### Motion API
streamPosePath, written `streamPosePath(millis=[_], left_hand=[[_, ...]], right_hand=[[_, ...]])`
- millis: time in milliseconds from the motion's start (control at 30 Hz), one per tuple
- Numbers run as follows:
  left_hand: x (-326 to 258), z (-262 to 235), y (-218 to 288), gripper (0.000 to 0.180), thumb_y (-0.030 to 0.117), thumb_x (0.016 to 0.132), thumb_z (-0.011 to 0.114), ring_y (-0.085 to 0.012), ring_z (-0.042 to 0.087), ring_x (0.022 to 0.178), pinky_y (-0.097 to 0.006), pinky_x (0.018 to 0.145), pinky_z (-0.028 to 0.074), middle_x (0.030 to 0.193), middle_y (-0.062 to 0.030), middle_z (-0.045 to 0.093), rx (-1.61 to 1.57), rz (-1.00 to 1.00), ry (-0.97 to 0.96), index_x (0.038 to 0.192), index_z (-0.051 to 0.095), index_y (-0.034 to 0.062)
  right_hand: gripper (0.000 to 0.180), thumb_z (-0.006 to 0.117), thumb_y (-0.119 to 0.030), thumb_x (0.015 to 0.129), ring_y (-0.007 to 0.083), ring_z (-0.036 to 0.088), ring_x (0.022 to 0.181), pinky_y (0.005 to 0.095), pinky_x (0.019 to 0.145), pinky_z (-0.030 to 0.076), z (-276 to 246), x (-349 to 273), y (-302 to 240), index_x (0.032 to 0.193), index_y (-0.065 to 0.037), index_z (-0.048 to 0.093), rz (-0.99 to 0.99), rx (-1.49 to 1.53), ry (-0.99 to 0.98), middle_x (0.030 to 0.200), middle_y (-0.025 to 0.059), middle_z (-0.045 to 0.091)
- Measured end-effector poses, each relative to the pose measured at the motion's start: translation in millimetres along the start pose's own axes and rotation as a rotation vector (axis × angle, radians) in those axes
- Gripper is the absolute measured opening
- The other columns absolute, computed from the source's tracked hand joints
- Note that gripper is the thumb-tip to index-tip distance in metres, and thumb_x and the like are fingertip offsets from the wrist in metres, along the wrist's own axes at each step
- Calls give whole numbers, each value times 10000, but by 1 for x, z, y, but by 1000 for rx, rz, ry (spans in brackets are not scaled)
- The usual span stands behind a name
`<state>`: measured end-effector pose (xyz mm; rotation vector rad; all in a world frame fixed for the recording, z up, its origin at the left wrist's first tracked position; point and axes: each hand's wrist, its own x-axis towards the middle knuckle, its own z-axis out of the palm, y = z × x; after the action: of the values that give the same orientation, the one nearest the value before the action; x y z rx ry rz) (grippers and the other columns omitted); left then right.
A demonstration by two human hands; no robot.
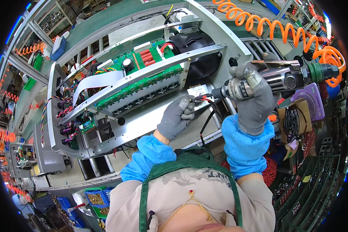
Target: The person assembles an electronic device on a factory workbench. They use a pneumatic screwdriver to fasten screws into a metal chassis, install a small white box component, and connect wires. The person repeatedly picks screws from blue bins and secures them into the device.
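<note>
My right hand (255,96), in a grey glove, is wrapped round the body of a pneumatic screwdriver (282,80), which lies almost level and points left. Its dark nose and thin bit (207,95) reach toward my left hand (176,117). That gloved hand is closed in a pinch at the bit's tip; what lies between the fingers is too small to make out. Both hands are over the near right part of an open metal chassis (143,129). Inside the chassis are a green circuit board (143,63), a white ribbon cable (98,83) and a black fan housing (197,56).
Red and black wires (207,116) hang beside the bit. An orange coiled air hose (274,31) runs along the upper right. A purple fan (311,100) and a cardboard box (297,121) with black cables stand at right. Blue bins (96,197) of small fasteners sit lower left.
</note>
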<state>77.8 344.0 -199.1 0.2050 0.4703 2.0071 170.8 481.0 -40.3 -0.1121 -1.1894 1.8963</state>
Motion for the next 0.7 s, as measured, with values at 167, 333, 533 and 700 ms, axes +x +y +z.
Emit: streamPosePath(millis=[167, 333, 533, 700], left_hand=[[1, 3, -3, 361, 328, 973, 523, -38, 330, 616, -165, 533, 301, 775, -1, 453, 98, 40, 9, 1102, 528, -10], [5, 15, -5, 372, 394, 945, 553, -41, 316, 563, -166, 509, 287, 703, 31, 423, 309, 69, 94, 1055, 527, 40], [6, 13, -7, 355, 388, 966, 521, -48, 303, 529, -187, 481, 268, 645, 38, 397, 329, 65, 10, 1051, 532, 43], [7, 21, 1, 578, 568, 945, 419, -46, 299, 529, -212, 486, 254, 630, 54, 395, 627, -59, 236, 1044, 598, 27]], right_hand=[[276, 567, 1, 793, 160, 564, 511, 290, 484, 489, -1, 1, -2, 1067, 22, 552, -1, -17, -39, 781, 166, 643], [263, 566, -138, 836, 149, 563, 630, 289, 546, 479, 9, -5, -4, 1030, 40, 571, -72, -177, 56, 855, 139, 601], [364, 595, -14, 799, 201, 627, 645, 369, 652, 557, 0, 0, -6, 1153, 5, 510, -74, 108, -144, 793, 137, 635], [500, 596, 22, 795, 194, 608, 648, 424, 752, 542, -7, -1, -7, 1267, 14, 428, -189, 64, -305, 769, 114, 612]])
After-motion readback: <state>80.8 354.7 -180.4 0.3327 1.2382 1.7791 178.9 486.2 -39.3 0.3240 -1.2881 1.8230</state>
